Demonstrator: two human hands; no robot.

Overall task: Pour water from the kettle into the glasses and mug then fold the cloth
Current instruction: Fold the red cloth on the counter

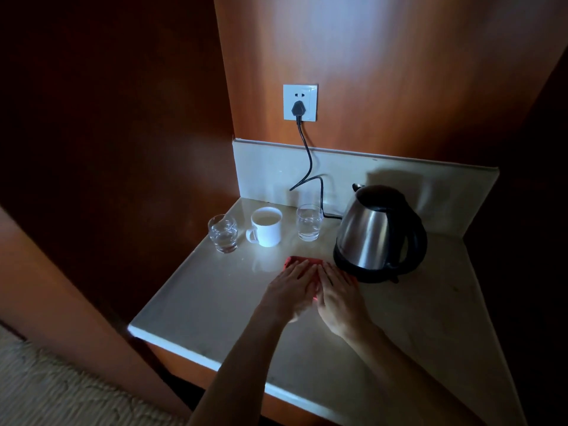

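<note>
A small red cloth (302,260) lies on the marble counter (215,302), mostly hidden under my hands. My left hand (290,292) and my right hand (339,298) lie side by side, fingers straight, pressing flat on the cloth. The steel kettle (373,232) with a black handle stands on its base just right of my hands. Behind the cloth stand a glass (223,232) with water, a white mug (266,226) holding liquid, and a second glass (309,222) with water.
A black cord (309,158) runs from the wall socket (300,103) down to the kettle base. Wooden panels enclose the counter on the left, back and right. Carpet (61,392) lies below the counter's front left edge.
</note>
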